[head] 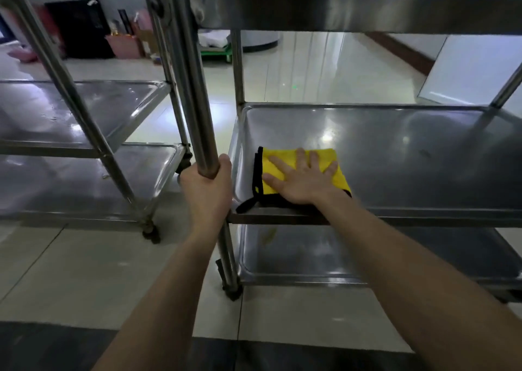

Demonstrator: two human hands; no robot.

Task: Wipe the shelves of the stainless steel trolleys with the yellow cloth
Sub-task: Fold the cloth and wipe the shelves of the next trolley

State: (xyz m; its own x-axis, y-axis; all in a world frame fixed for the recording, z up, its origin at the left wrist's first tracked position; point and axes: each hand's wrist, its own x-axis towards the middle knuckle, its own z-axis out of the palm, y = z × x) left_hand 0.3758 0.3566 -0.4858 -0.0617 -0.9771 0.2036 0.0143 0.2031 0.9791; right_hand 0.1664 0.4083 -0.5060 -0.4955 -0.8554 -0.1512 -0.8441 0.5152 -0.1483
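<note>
Forearms are reaching in from the bottom edge. Right hand (303,178) is pressing flat, fingers spread, on the folded yellow cloth with black trim (282,153), which is lying at the near-left corner of the middle stainless steel tray shelf (409,159). Left hand (207,190) is gripping the round steel corner post (195,102), fingers wrapping it. Probably early on this shelf, with most of it lying beyond the cloth. Whether the bottom shelf (310,255), top shelf (353,12) or left-side steel trolley (70,116) are already wiped, can't tell.

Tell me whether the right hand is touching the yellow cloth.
Touching. The head view shows the right hand flat on the yellow cloth, fingers spread, on the shelf.
</note>
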